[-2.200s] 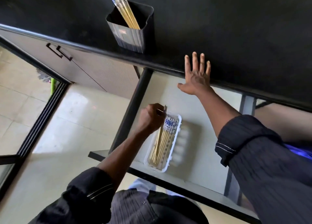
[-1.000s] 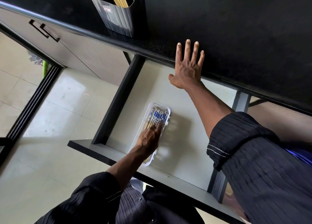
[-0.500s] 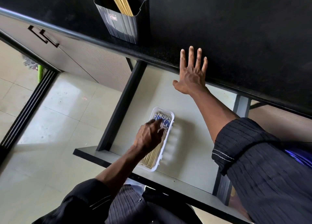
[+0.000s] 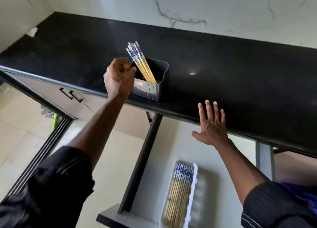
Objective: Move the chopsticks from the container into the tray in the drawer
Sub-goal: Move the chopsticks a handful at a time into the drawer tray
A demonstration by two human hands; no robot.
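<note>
Up at the counter (image 4: 223, 69): left hand (image 4: 118, 78) raised beside the black container (image 4: 151, 88), fingers curled, thumb and fingertips closing toward the standing chopsticks (image 4: 139, 59) just below their blue-patterned tops. Hard to tell whether anything is pinched yet; motion blur there, so whether that grip is closed on anything cannot be told. Right hand (image 4: 211, 126) flat and spread, fingers apart, pressed against the counter's front edge above the open drawer (image 4: 154, 167), holding nothing.

Task's things split between two places: a small leaning bundle left in the container, tips down, tops fanned toward the left; a larger batch already lying lengthwise in the white tray (image 4: 193, 190) on the drawer floor, patterned ends toward the counter.

Step in hand, by the look of it: reaching for the next pick from the container, with the task well along but not finished. Next move likely calls for closing around one or a few sticks near the tops, lifting straight enough to clear the container rim without tipping it, then carrying down and laying them parallel to those in the tray, same orientation.
</note>
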